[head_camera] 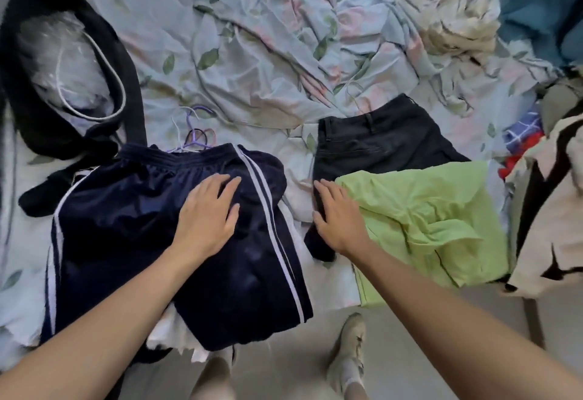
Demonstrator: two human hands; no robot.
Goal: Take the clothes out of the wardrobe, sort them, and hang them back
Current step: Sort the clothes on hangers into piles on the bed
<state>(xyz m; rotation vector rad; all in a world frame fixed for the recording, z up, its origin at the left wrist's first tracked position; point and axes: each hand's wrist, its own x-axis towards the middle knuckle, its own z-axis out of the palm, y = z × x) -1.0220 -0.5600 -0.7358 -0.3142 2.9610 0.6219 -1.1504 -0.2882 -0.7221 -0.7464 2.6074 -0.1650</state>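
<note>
Where clothes lie, hands (271, 213) flat.

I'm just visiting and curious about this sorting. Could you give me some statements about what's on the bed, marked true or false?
1. The left hand lies flat on navy track shorts with white side stripes. True.
2. The right hand grips a hanger. False: it rests open at the edge of the lime green garment.
3. Purple hangers lie above the shorts' waistband. True.
4. The black trousers cover the green garment. False: the green one overlaps them.
</note>
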